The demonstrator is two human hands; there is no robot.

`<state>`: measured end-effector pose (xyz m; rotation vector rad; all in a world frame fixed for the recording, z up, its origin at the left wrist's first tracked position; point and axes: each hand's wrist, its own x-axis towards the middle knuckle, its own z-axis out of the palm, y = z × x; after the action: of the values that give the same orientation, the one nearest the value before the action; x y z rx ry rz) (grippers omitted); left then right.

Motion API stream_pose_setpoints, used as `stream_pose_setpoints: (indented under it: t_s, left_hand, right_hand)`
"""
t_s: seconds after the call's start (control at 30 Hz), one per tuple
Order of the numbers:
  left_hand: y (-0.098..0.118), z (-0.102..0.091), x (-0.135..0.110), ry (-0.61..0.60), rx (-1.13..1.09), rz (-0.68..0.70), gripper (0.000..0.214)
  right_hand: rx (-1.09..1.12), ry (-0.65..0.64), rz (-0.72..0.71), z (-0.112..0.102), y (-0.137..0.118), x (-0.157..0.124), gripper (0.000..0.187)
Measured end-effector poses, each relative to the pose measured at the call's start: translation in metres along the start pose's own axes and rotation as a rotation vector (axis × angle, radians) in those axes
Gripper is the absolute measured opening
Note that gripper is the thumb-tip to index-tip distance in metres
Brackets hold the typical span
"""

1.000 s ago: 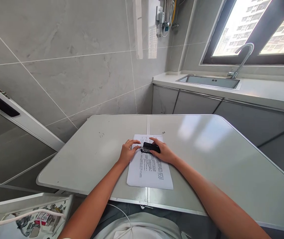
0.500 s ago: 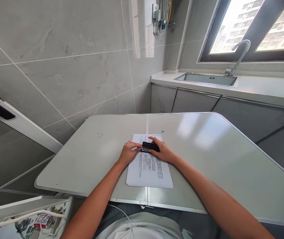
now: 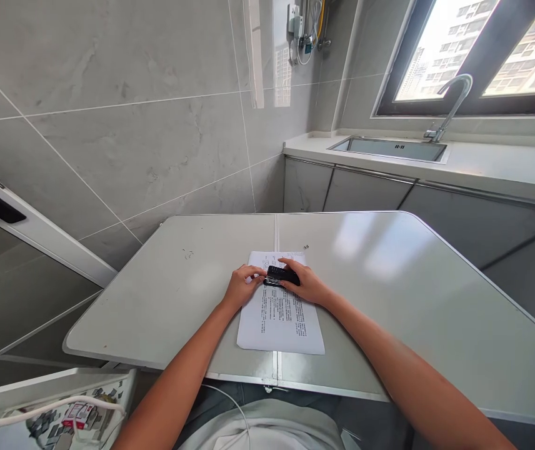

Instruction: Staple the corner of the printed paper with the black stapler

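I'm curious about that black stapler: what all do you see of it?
The stapler is black and looks plastic, with shiny metal showing toward its left end. It is small and elongated, held crosswise over the far part of a printed sheet. The right hand grips its right part; the left hand is at its left end, exact contact unclear. Finer details are too small to tell.

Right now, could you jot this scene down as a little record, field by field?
left hand: at the left end of the black stapler
right hand: gripping the stapler's right end
under stapler: printed paper
surface: pale table
far right: sink with curved faucet
lower left: white basket
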<state>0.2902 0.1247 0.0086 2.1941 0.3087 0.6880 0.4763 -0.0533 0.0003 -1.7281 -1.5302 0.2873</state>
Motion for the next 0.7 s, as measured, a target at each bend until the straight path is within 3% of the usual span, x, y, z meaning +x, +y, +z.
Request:
stream_pose_setpoints:
  t_s: [0.7]
  left_hand:
    - [-0.0038,-0.0021,0.0006,-0.025,0.038,0.034,0.013]
  right_hand:
    - [-0.013,-0.008,-0.01,0.0003,0.0002,0.0006,0.056]
